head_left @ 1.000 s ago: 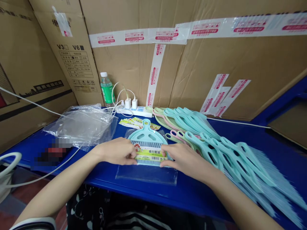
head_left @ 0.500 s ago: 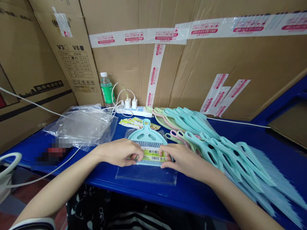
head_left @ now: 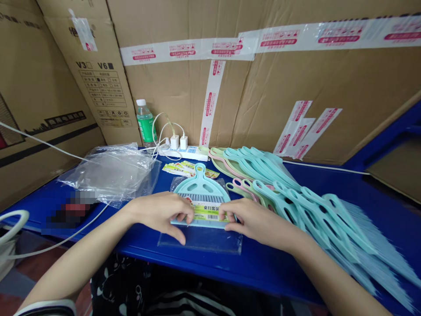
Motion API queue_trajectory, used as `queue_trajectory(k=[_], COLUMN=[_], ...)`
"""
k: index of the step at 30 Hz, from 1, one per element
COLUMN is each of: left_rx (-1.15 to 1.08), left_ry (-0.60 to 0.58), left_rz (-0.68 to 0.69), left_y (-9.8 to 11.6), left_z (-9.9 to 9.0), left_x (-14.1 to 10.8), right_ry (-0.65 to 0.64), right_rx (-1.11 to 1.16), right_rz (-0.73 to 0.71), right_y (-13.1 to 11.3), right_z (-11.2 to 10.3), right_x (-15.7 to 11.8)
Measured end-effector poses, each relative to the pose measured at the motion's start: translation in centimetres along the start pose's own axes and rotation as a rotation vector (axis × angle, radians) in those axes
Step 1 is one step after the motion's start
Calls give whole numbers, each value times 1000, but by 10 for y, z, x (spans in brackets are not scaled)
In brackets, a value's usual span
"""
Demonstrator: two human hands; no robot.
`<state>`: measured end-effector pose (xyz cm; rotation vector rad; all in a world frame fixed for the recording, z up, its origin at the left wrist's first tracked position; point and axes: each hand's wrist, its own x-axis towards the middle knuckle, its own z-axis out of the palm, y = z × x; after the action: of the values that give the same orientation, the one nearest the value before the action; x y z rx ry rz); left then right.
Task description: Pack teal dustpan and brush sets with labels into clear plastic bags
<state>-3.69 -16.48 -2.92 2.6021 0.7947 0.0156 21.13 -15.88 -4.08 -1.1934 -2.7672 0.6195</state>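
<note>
A light-blue dustpan (head_left: 205, 186) with a brush set in it lies on a clear plastic bag (head_left: 200, 240), its handle pointing away from me. Across its bristles sits a yellow-green label card (head_left: 208, 211). My left hand (head_left: 167, 213) touches the card's left end with curled fingers, its thumb spread away toward the near edge, gripping nothing. At the right end, my right hand (head_left: 241, 216) has its bent fingertips on the card and its thumb apart below them; it rests there without a closed grip.
Clear bags (head_left: 115, 171) lie at the left beside a blurred dark object (head_left: 72, 210). Several label cards (head_left: 187, 168), a power strip (head_left: 187, 152) and a bottle (head_left: 146, 125) are behind. Dustpans (head_left: 259, 164) and brushes (head_left: 315, 215) cover the right. Cardboard (head_left: 177, 87) stands at the back.
My left thumb has moved off the dustpan's near edge and spread toward me, opening the hand. My right hand has shifted slightly, its thumb now a little farther right.
</note>
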Motion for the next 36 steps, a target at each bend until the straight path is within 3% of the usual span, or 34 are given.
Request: queue_trajectory(k=[7, 17, 29, 36], left_rx=[65, 125, -31, 54], left_ry=[11, -56, -28, 61], left_rz=[87, 34, 112, -31], left_y=[2, 12, 12, 3], left_z=[7, 5, -4, -8], left_x=[-3, -5, -4, -6], right_ry=[-3, 0, -5, 16], right_rx=[24, 26, -8, 18], right_rz=[-18, -28, -5, -14], right_y=[5, 4, 4, 5], right_z=[3, 3, 4, 4], right_x=[1, 2, 1, 2])
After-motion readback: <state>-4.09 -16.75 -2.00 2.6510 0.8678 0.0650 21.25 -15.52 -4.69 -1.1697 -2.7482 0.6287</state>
